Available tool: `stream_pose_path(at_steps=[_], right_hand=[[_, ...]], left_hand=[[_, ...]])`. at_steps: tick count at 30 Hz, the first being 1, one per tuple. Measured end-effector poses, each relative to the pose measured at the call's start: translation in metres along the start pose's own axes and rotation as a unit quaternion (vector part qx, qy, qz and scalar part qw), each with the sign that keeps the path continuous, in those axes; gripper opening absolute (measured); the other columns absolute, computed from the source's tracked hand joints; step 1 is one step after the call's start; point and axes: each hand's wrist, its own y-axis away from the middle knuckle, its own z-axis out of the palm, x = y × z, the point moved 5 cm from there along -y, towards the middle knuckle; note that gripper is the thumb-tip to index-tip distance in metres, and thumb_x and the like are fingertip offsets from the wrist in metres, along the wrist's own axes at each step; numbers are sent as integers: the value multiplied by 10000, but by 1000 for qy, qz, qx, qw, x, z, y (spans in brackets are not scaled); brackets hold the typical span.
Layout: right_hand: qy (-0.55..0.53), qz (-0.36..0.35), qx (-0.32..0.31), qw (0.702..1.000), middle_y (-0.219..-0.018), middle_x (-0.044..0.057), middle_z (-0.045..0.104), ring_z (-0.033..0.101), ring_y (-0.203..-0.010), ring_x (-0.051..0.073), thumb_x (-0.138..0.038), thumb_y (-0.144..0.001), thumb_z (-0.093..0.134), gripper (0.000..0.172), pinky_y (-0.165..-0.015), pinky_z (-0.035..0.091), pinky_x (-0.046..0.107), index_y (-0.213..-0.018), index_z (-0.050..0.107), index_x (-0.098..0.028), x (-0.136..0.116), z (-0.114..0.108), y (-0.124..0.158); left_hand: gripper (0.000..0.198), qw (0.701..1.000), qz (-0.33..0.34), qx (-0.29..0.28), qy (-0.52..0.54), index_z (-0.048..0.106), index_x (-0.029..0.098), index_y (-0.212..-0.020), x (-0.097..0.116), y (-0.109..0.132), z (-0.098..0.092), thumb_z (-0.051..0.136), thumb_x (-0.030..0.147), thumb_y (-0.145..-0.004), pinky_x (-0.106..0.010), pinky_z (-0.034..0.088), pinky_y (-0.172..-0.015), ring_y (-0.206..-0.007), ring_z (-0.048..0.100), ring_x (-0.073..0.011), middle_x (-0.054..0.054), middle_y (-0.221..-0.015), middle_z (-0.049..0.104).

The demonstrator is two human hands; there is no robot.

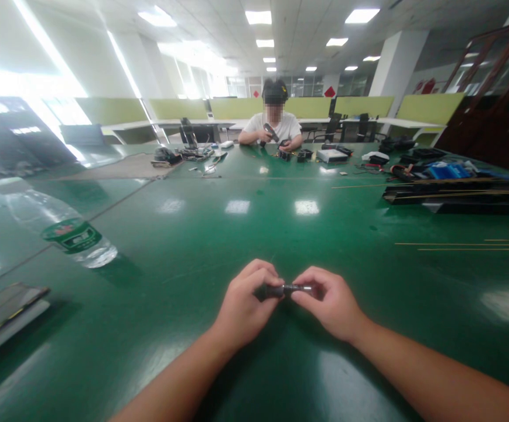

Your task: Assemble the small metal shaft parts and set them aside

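Observation:
Over the near part of the green table (236, 234), both hands grip one short, dark, slim cylinder (287, 289) with a shiny metal section toward its right end. It lies roughly level between them, and its exact kind cannot be made out. My left hand (246, 305) closes its thumb and fingers round the dark left part, hiding that end. My right hand (332, 302) pinches the metal part between thumb and fingers, with the tip showing in front of the curled fingers.
A clear water bottle (72, 234) with a green label is at the left. Nearer me lies a flat dark-topped object (8, 316). Black trays and thin rods (456, 196) occupy the right. Across the table, a person (272, 126) holds a dark tool among scattered parts.

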Motion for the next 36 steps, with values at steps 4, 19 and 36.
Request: stream_pose_path(at_steps=[4, 19, 36], right_hand=[[-3, -1, 3, 1000, -749, 15, 645, 554, -637, 141, -231, -786, 728, 62, -575, 422, 247, -807, 714, -175, -2, -1, 0], [-2, 25, 18, 1000, -698, 5, 627, 521, -605, 141, -243, -778, 713, 88, -563, 400, 257, -824, 720, -168, 4, -3, 0], [-28, 50, 30, 998, -721, 27, 659, 556, -631, 160, -273, -782, 713, 130, -600, 437, 283, -852, 713, -163, 9, -5, 0]], left_hand=[[169, 1000, -4, 1, -2, 625, 178, -793, -1, 0, -1, 680, 19, -774, -228, 471, -744, -844, 602, -127, -17, -916, 622], [162, 1000, -6, 15, -12, 632, 184, -795, -2, -2, -4, 691, 35, -771, -241, 480, -749, -851, 609, -137, -22, -921, 627], [112, 999, -14, 26, -38, 633, 181, -799, -3, -5, -11, 687, 86, -772, -298, 503, -804, -866, 619, -167, -41, -921, 648]])
